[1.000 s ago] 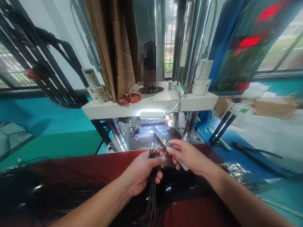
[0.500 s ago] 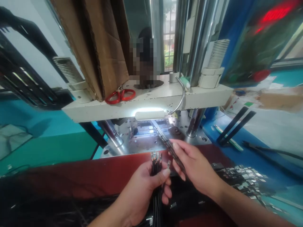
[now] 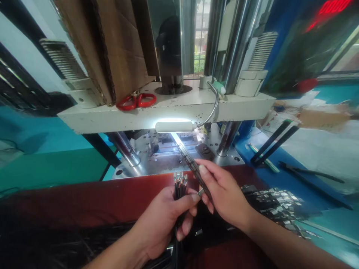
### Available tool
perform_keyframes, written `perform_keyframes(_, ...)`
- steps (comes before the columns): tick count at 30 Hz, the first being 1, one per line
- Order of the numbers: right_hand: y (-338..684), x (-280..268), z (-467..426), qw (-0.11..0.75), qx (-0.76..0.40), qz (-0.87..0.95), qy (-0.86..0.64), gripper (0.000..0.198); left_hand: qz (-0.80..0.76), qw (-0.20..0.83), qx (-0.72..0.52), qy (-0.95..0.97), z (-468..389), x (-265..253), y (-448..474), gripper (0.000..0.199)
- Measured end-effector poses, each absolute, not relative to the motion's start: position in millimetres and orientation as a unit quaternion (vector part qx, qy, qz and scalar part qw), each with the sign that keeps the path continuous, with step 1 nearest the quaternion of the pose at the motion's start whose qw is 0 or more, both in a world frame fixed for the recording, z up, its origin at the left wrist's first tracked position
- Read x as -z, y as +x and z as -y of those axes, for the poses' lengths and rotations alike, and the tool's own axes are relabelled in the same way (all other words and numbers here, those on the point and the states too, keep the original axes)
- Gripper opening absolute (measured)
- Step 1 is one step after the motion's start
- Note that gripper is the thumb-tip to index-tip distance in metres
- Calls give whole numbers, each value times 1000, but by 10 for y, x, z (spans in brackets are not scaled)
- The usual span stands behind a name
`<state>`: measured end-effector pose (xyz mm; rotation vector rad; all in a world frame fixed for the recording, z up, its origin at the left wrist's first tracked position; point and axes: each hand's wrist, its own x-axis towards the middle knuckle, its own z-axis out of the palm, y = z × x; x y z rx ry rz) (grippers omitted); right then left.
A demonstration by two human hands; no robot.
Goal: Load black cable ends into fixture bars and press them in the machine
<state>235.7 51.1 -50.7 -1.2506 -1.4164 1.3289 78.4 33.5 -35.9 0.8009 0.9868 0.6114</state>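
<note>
My left hand [image 3: 171, 215] is closed round a bundle of black wires [image 3: 180, 186], whose metal terminals point up and away from me. Between its thumb and finger is one separate wire end with a metal terminal [image 3: 201, 191], touching or very close to the tool in my other hand. My right hand [image 3: 221, 186] grips a long, slim metal bar [image 3: 186, 155], dark toward my palm and bright at the far end. The bar slants away to the left, its far end under the lit lamp [image 3: 174, 126] of the press. What sits along the bar is too small to tell.
The press's pale crossbeam [image 3: 241, 108] spans above my hands, with red-handled scissors [image 3: 136, 101] and cardboard [image 3: 123, 48] on it. Wires with metal terminals [image 3: 280, 201] are piled at right, near pliers [image 3: 308, 172] on a blue surface. More black wires [image 3: 70, 243] lie at lower left.
My view has shifted slightly, so the press sits higher in it. The single terminal in my left fingers has come up against or close to the bar near my right hand.
</note>
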Motion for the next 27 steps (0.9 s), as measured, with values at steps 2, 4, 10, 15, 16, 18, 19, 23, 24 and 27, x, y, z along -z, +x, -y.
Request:
perform_keyframes(2, 2352, 507, -495, 403, -513, 569, -500, 47, -448, 764, -280, 370, -335, 361, 781, 22)
perform_keyframes(4, 2345, 508, -479, 400, -502, 578, -505, 46, -443, 767, -279, 370, -333, 364, 778, 22)
perform_keyframes(10, 2329, 497, -448, 399, -448, 617, -509, 40, -441, 770, -279, 367, -333, 394, 766, 20)
perform_keyframes(15, 2327, 514, -439, 384, -402, 656, -511, 39, -443, 757, -297, 377, -314, 437, 789, 22)
perform_keyframes(16, 2321, 521, -435, 381, -390, 665, -510, 39, -446, 753, -301, 380, -309, 445, 796, 23)
perform_keyframes(18, 2302, 533, -424, 384, -356, 684, -508, 38, -446, 749, -306, 382, -303, 455, 807, 25)
perform_keyframes(19, 2291, 536, -419, 390, -337, 692, -506, 37, -445, 750, -307, 382, -301, 458, 810, 24)
perform_keyframes(23, 2276, 531, -414, 399, -354, 679, -505, 35, -434, 761, -309, 371, -310, 456, 793, 22)
perform_keyframes(24, 2286, 529, -420, 394, -393, 655, -511, 36, -426, 767, -312, 365, -317, 454, 778, 22)
perform_keyframes(27, 2335, 528, -454, 388, -504, 568, -523, 44, -420, 773, -337, 335, -343, 458, 713, 23)
